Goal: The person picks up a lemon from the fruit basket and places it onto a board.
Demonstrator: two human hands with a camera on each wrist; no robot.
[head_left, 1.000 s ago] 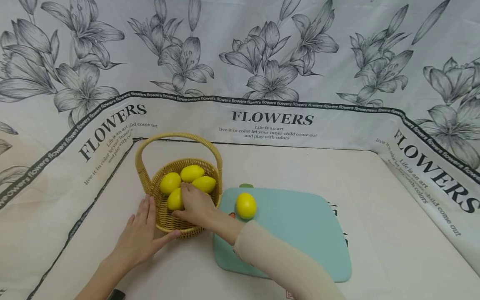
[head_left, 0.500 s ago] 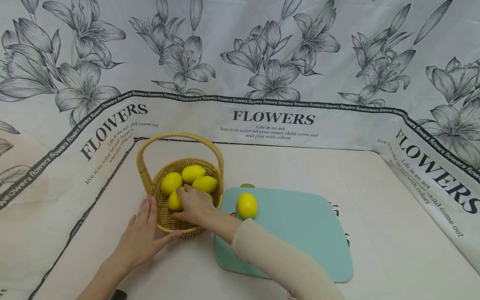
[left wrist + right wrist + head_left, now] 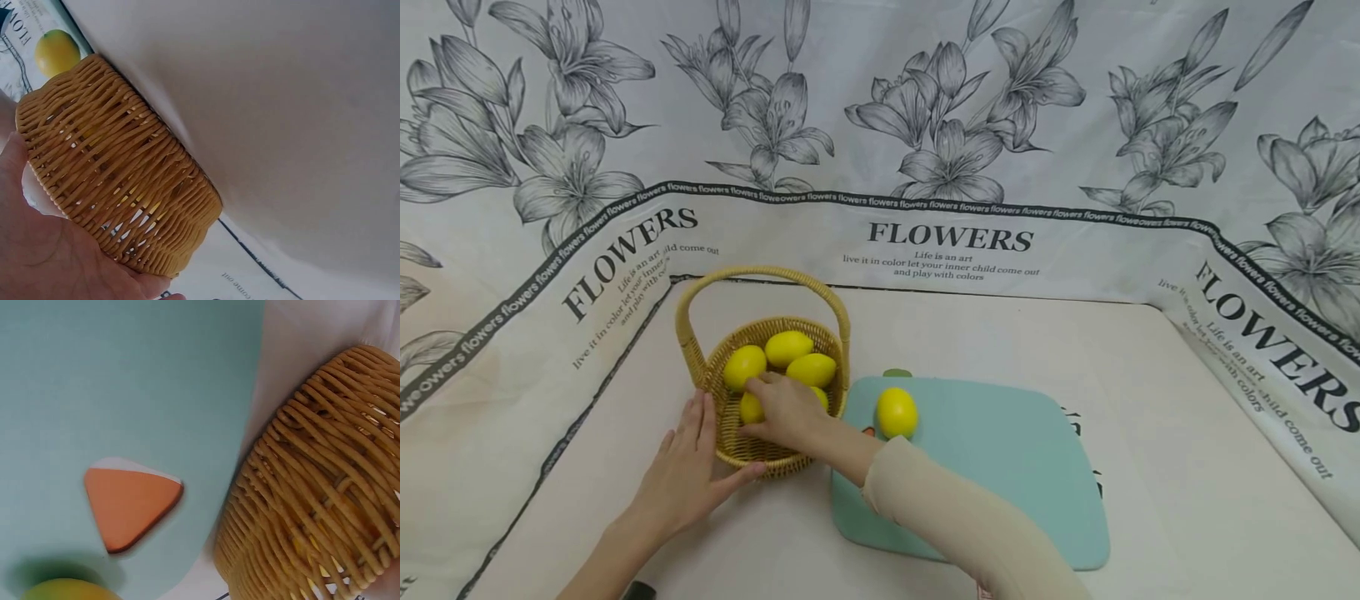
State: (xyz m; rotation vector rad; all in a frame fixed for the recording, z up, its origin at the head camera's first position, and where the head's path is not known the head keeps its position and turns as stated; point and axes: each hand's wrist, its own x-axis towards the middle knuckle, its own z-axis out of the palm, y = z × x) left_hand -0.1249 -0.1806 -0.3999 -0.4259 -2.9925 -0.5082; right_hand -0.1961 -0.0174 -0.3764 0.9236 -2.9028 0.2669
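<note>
My left hand (image 3: 677, 479) is spread wide, fingers straight against the left side of the golden-brown woven basket (image 3: 119, 169), left of centre in the head view; steady pressure there should stop it sliding; my right hand (image 3: 793, 412) is inside, thumb and fingers about an oval yellow lemon (image 3: 751, 408), though I cannot tell whether they grip it; I should work gently, without nudging the three yellow lemons (image 3: 812, 370) beyond; near mid-frame, the lone yellow lemon (image 3: 897, 413) on the flat turquoise board (image 3: 992, 450) could roll if brushed.
</note>
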